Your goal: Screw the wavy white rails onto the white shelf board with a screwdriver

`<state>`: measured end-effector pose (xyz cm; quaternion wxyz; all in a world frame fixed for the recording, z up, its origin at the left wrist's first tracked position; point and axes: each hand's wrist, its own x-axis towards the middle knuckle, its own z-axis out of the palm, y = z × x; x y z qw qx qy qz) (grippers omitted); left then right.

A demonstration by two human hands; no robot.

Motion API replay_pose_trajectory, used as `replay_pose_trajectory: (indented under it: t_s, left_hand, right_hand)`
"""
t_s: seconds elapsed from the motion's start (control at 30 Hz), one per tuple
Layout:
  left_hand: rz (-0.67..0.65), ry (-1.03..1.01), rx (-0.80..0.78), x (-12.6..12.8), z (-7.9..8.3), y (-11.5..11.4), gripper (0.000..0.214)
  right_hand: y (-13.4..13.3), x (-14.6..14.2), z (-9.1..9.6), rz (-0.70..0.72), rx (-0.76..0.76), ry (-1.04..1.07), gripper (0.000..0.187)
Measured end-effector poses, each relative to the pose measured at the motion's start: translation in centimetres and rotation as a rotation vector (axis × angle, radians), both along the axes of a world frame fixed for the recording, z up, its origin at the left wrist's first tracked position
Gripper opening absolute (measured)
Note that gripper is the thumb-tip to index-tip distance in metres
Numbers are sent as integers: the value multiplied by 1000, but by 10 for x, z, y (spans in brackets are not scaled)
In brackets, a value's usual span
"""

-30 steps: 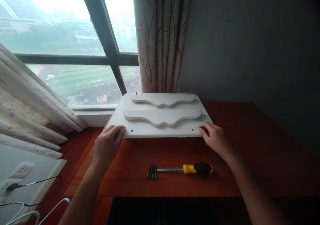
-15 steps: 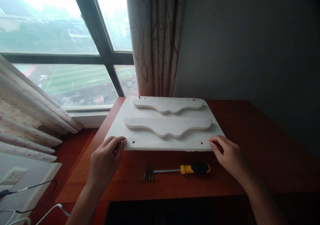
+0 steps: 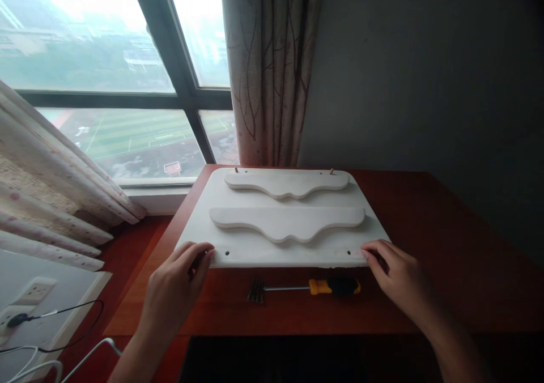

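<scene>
A white board [image 3: 250,199] with rounded corners lies on the table, holes near its front and far edges. My left hand [image 3: 176,286] pinches its front left corner area, fingers closed. At the front right, my right hand [image 3: 402,272] grips the board in a similar pinch. Two white wavy-edged strips, the nearer one [image 3: 287,221] and the farther one [image 3: 287,183], lie on top. Small wooden pegs, a left one [image 3: 236,170] and a right one [image 3: 332,171], stand at the far edge. Whether anything small sits between my fingertips is hidden.
A yellow-and-black screwdriver [image 3: 335,286] lies in front of the board, its tip by several dark screws [image 3: 256,291]. The reddish-brown table [image 3: 446,247] extends right. Left are a curtain [image 3: 55,167], a wall socket [image 3: 36,290] and cables [image 3: 85,356]; a window [image 3: 106,131] stands behind.
The board has come toward me with both strips on it, and both hands moved with it. Its front edge is closer to the screwdriver. The view has shifted slightly.
</scene>
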<state>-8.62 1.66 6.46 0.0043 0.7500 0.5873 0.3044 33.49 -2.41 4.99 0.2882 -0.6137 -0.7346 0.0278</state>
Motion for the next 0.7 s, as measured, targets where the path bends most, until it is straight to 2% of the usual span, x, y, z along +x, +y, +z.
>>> replay_pose_trajectory:
  t_s: [0.2, 0.37, 0.7]
  left_hand:
    - [-7, -48, -60, -5, -1, 4, 27]
    - [18, -2, -41, 0, 1, 5, 26]
    - [-14, -32, -5, -3, 8, 4, 27]
  right_hand:
    - [0, -1, 2, 4, 2, 10, 13]
    - [0, 0, 3, 3, -13, 12, 14]
    - [4, 2, 6, -9, 12, 2, 12]
